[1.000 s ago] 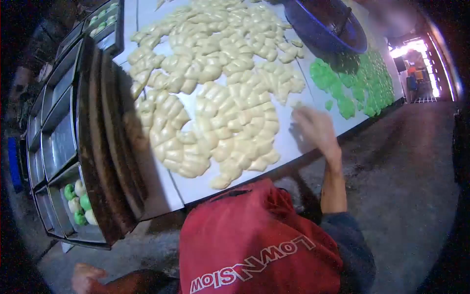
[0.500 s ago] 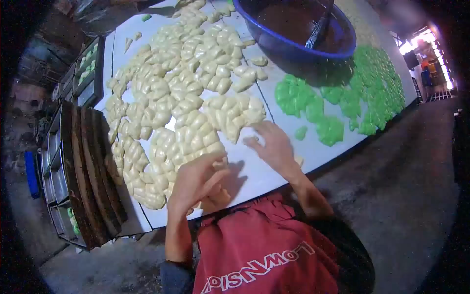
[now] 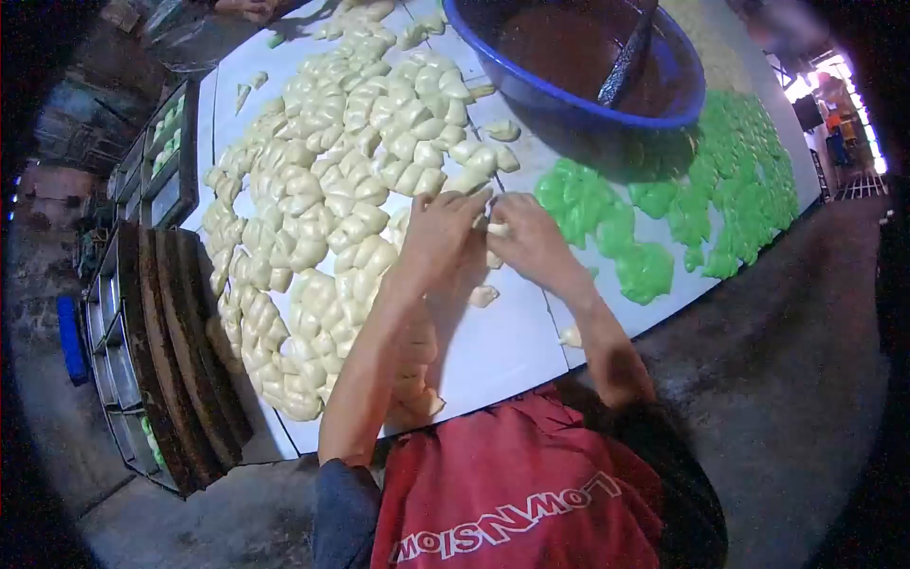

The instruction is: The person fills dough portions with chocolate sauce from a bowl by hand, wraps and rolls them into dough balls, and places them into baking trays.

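Observation:
Many pale dough pieces point(image 3: 313, 190) cover the left and middle of the white table point(image 3: 512, 341). My left hand point(image 3: 444, 232) is at the right edge of this dough, its fingers bent round something I cannot make out. Close beside it, my right hand point(image 3: 529, 232) has its fingers curled on a small pale piece of dough point(image 3: 498, 230). A loose scrap of dough point(image 3: 482, 296) lies just below the hands. Green dough point(image 3: 645, 270) spreads to the right of my right hand.
A blue bowl point(image 3: 682, 120) with brown filling and a utensil stands at the back right. Stacked metal trays point(image 3: 123, 370) are at the left edge, with another tray point(image 3: 166, 194) behind them. Part of another person's hand point(image 3: 248, 8) shows at the top left.
My left hand has come up and right from the front dough to beside my right hand. Both hands have closed in together near the table's middle. Another person's hand has appeared at the top.

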### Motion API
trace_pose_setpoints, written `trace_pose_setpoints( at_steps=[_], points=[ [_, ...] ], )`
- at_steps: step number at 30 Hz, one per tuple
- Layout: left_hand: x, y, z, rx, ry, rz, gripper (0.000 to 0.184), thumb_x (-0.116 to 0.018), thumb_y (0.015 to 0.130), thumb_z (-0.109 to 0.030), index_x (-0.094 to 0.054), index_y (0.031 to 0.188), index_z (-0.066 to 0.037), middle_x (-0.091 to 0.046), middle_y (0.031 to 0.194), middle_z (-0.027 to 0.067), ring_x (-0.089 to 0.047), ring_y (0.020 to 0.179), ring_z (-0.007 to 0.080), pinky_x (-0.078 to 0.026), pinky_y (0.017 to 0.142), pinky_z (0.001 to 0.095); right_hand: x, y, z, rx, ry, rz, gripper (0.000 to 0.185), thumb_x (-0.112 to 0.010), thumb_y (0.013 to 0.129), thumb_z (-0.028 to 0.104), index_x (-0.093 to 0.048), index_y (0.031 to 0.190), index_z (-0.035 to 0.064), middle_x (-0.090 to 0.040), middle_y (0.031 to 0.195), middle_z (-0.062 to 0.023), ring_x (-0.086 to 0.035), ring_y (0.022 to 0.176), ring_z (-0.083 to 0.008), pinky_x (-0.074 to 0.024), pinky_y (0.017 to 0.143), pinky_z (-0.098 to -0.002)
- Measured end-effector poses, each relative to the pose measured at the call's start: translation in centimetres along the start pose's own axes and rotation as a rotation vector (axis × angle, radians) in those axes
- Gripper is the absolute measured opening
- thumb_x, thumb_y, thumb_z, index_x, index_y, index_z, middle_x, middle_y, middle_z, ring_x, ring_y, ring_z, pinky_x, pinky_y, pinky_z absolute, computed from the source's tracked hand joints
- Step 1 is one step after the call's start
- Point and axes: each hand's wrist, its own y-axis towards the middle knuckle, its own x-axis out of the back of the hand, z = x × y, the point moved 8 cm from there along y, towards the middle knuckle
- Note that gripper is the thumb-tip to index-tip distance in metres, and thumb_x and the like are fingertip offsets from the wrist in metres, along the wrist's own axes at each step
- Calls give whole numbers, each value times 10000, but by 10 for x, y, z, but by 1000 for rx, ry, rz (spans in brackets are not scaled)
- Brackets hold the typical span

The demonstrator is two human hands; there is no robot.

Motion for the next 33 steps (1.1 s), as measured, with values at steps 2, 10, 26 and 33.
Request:
trace_pose_setpoints(
  at_steps=[2,10,26,33],
  points=[
    [-7,-2,13,37,31,59,436,-672,782,-143,-622,1215,-161,-653,1101,64,-567,1107,272,-331,994,486,-1,-4,-22,-183,331,28,250,-628,807,131,-578,1025,20,-605,876,-116,-610,812,-256,-516,736,-374],
    [6,-8,9,99,-87,48,360,-697,794,-231,-642,1141,-152,-591,1209,69,-532,1170,278,-302,1042,526,6,-18,-39,-459,703,130,334,-636,834,118,-577,1158,57,-588,925,-32,-568,823,-103,-487,684,-262],
    [-21,-6,-33,16,117,-128,261,-666,780,-141,-622,1035,-106,-600,1152,68,-535,1149,235,-272,1098,533,39,-42,-31,-458,1143,128,258,-708,769,85,-609,1005,50,-614,771,-17,-543,601,-64,-416,505,-207],
    [-39,-1,-20,69,341,-29,562,-677,854,-304,-500,1340,-85,-436,1429,174,-403,1342,284,-227,1111,588,91,-59,-34,-275,1546,-119,382,-684,797,121,-569,1148,21,-664,1044,-126,-648,842,-189,-534,680,-307]
  ],
)
